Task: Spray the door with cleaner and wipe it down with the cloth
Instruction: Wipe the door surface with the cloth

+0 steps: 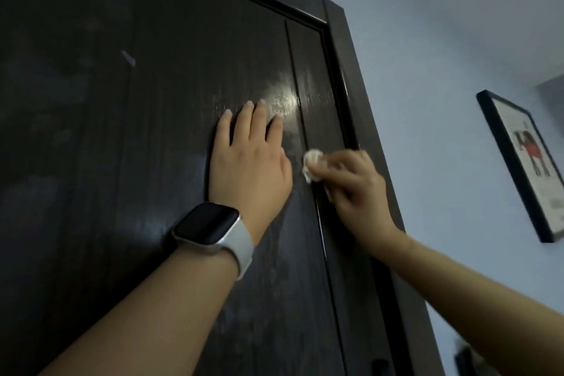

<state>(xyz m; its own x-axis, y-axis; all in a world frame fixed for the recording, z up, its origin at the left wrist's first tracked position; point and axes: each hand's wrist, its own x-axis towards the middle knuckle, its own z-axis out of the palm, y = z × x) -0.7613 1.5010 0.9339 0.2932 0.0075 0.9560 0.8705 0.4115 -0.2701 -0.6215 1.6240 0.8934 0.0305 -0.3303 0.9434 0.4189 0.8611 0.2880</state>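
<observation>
Right hand [351, 183] pinches the cloth [312, 163] against the door [152, 85]; left hand [248, 159] rests flat, grip released.

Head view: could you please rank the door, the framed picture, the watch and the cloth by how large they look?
1. door
2. framed picture, though farther away
3. watch
4. cloth, mostly hidden in the right hand

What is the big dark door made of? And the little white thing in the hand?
The door looks like dark wood or wood-look laminate: faint grain lines show, and its glossy finish reflects light. The white wad that the right hand grips looks soft and crumpled, cloth or maybe tissue; too blurred to tell.
</observation>
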